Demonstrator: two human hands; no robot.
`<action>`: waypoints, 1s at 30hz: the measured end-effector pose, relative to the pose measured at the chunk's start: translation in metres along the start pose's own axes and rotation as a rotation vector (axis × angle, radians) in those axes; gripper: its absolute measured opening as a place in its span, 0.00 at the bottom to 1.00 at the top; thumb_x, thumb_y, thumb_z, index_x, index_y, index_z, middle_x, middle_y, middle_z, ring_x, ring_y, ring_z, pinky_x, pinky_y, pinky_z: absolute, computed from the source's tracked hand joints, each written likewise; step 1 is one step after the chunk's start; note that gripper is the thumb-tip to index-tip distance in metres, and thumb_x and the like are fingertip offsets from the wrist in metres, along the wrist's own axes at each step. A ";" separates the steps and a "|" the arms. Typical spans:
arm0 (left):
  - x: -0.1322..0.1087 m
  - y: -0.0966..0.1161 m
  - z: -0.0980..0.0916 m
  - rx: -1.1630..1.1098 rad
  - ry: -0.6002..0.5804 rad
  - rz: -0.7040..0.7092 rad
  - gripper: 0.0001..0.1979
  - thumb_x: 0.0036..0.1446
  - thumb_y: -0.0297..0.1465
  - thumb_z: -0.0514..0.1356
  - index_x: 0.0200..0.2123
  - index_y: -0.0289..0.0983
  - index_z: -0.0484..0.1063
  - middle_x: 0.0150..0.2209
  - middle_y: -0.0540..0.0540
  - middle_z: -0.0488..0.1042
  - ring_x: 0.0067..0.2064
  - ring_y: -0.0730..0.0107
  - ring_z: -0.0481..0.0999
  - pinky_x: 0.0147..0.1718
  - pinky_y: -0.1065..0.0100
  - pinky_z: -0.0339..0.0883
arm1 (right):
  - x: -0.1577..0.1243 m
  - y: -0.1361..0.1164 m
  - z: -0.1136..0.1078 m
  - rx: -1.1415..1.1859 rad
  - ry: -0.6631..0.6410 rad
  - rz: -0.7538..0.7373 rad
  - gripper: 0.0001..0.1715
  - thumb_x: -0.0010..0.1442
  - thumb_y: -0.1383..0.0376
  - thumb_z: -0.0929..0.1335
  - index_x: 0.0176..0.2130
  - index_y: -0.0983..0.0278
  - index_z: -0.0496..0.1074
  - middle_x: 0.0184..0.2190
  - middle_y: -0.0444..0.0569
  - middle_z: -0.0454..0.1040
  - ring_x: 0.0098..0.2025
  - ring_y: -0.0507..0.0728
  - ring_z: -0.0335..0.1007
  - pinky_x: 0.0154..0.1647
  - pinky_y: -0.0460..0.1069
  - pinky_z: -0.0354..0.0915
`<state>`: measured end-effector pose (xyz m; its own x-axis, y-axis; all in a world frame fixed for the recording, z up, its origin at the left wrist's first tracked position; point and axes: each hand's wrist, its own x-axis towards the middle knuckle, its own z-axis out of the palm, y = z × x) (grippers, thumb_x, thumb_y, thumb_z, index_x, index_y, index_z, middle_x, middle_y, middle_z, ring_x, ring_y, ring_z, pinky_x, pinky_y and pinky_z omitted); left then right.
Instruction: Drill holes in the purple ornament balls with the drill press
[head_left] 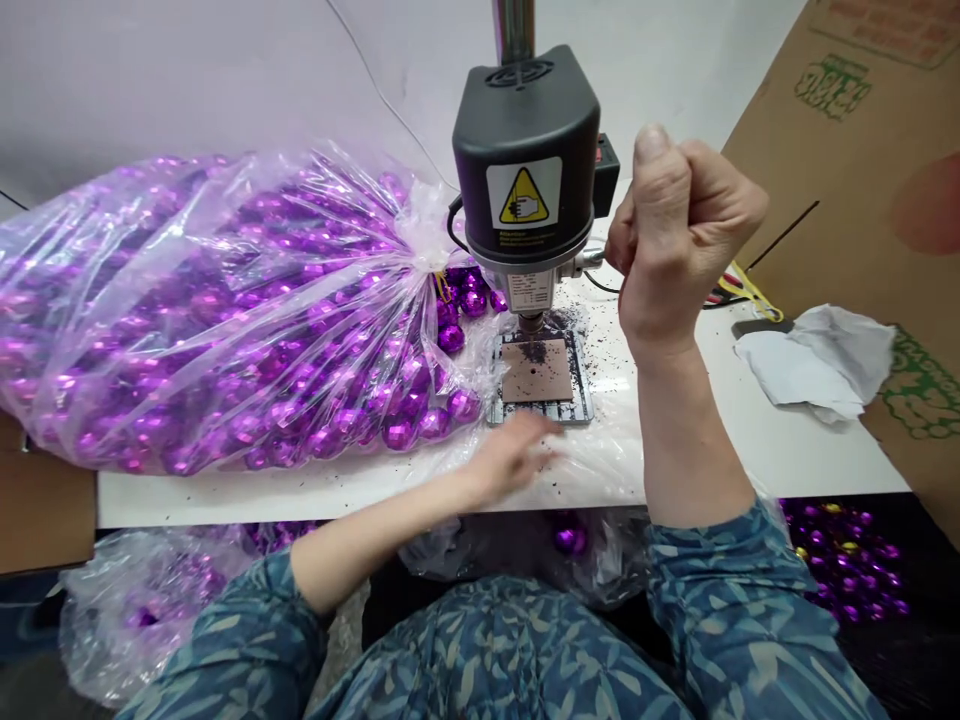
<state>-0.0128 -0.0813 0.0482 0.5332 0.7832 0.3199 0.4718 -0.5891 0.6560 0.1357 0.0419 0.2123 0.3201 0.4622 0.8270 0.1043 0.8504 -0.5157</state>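
Note:
A black drill press [525, 150] with a yellow warning sticker stands on the white table. My right hand [679, 235] is closed in a fist round its metal side lever [592, 258]. Under the drill chuck [531, 320] lies a brown square board [544, 372] with a small dark hole, on a metal base plate [581, 412] strewn with dark shavings. Blurred by motion, my left hand [517, 455] is just in front of the plate; its fingers are too smeared to read. Below the table edge, a shiny purple ball [570, 535] shows against clear plastic.
A big clear bag [225, 320] of purple balls fills the table's left side. Loose purple balls [472, 300] sit behind its knot. To the right are crumpled white paper [817, 360], a yellow-handled tool [754, 292] and a cardboard box [885, 150]. More balls [844, 560] lie below right.

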 end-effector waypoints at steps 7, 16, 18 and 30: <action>0.070 -0.090 -0.089 0.725 0.088 -0.745 0.17 0.63 0.19 0.55 0.52 0.33 0.73 0.57 0.24 0.72 0.58 0.35 0.75 0.55 0.40 0.69 | 0.000 0.008 -0.003 0.059 -0.026 0.030 0.39 0.62 0.34 0.63 0.21 0.59 0.49 0.14 0.39 0.49 0.17 0.47 0.45 0.18 0.50 0.50; 0.072 -0.102 -0.088 0.736 -0.088 -0.695 0.19 0.59 0.21 0.60 0.53 0.38 0.73 0.63 0.28 0.64 0.54 0.38 0.77 0.51 0.46 0.71 | -0.001 0.019 -0.005 0.010 -0.046 0.041 0.37 0.64 0.37 0.63 0.22 0.59 0.47 0.16 0.39 0.49 0.19 0.47 0.46 0.20 0.49 0.51; 0.073 -0.104 -0.088 0.667 0.014 -0.671 0.17 0.58 0.20 0.60 0.49 0.40 0.76 0.58 0.31 0.67 0.54 0.39 0.77 0.52 0.46 0.70 | -0.002 0.015 -0.003 0.026 -0.025 0.012 0.38 0.64 0.37 0.63 0.21 0.59 0.47 0.15 0.39 0.48 0.18 0.47 0.44 0.20 0.50 0.50; 0.050 -0.057 -0.066 -0.821 0.364 -0.582 0.19 0.73 0.44 0.55 0.57 0.43 0.76 0.51 0.37 0.81 0.51 0.54 0.83 0.47 0.49 0.82 | -0.005 0.003 -0.002 0.107 0.021 -0.029 0.38 0.62 0.39 0.67 0.20 0.60 0.49 0.14 0.37 0.49 0.15 0.44 0.43 0.18 0.49 0.46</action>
<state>-0.0593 0.0045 0.0714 0.0732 0.9928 -0.0953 -0.1036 0.1026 0.9893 0.1365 0.0410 0.2060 0.3379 0.4327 0.8359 0.0130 0.8859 -0.4638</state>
